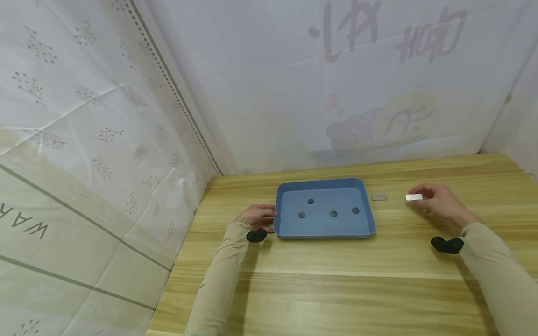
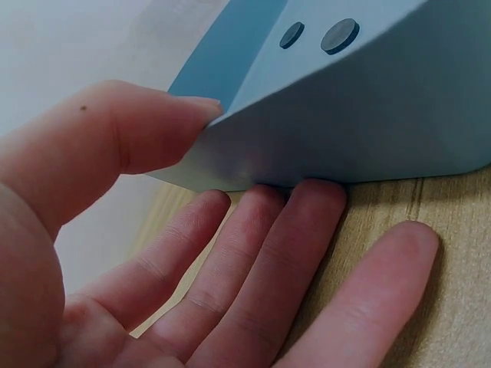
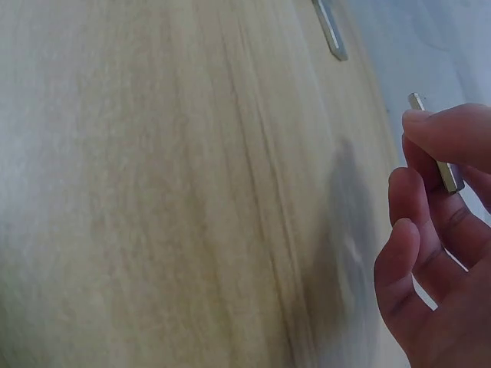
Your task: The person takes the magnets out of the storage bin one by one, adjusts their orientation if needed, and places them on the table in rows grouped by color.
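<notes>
My left hand is at the left side of a shallow blue tray. In the left wrist view its thumb touches the tray's rim and the straight fingers reach to the foot of the outer wall. Several dark grey round discs lie spread on the tray floor. To the right of the tray, my right hand pinches a small silver rectangular bar between thumb and fingers, held above the table. A second flat grey bar lies on the table between the tray and the right hand.
Everything stands on a wood-grain table. A pale printed cloth hangs behind its back edge, and another patterned cloth runs along its left side. Black wrist-worn pieces stick out below both wrists.
</notes>
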Available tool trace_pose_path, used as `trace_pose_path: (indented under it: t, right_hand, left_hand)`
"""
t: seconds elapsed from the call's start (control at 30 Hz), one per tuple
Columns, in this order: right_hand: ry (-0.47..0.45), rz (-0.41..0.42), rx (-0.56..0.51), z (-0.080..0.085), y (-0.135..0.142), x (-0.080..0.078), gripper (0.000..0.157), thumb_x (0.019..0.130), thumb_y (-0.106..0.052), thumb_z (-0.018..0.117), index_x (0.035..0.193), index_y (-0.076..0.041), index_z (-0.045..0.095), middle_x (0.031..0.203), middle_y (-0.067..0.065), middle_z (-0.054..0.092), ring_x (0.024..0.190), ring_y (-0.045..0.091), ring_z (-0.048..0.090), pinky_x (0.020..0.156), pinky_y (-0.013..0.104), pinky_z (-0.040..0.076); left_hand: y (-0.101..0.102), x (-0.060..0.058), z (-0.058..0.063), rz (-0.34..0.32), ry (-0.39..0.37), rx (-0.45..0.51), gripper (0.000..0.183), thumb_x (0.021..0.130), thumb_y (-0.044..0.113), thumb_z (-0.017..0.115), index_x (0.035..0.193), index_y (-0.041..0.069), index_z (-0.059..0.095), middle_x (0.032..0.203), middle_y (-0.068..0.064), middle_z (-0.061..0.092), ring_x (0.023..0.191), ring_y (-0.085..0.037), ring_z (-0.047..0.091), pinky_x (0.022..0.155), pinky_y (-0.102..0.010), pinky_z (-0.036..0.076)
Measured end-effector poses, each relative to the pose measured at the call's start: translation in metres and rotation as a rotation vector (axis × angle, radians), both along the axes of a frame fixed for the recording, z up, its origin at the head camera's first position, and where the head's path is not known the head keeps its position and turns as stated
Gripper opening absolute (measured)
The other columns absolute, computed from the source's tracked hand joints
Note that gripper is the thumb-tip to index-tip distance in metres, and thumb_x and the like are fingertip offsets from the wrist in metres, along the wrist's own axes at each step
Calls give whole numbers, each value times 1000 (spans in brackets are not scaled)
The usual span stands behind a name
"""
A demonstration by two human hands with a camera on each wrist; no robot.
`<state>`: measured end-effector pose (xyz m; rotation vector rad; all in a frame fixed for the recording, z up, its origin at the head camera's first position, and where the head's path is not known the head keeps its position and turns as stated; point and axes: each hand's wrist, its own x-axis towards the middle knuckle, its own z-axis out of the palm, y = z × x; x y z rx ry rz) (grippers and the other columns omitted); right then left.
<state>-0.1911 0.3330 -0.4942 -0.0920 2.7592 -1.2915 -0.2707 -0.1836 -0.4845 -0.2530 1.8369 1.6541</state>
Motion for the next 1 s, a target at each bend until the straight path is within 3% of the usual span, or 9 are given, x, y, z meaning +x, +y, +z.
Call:
trace_pose_path:
  t: [0.2,0.33,0.53,1.0]
  right_hand:
    - [-23,19,44,-2,-1,-2,42,93,-24,65,125,2,57,118,24,57,82,7,51,63,25,51]
    - [-6,25,87,-3,-3,-4,39,92,-21,65,124,2,58,119,26,56,87,18,51,64,26,49]
    - [41,23,156,-4,-6,-7,34,91,-18,65,120,0,62,114,24,59,96,29,49,75,33,41]
    - [83,21,193,-8,-10,-12,30,91,-16,64,116,1,63,97,15,62,85,23,49,71,31,40]
  left_hand:
    - [-1,-1,-2,8,-8,3,55,90,3,61,141,2,43,130,-16,55,111,-27,57,74,-40,54]
    - [-1,-1,-3,9,2,-3,55,89,4,62,141,2,43,131,-17,55,112,-28,58,73,-40,54]
    - [-1,-2,-5,4,1,4,53,89,4,62,139,2,46,129,-17,56,109,-26,59,72,-39,55]
    - [-2,-1,-4,4,3,1,55,89,5,63,141,3,45,134,-20,54,113,-28,59,71,-39,55]
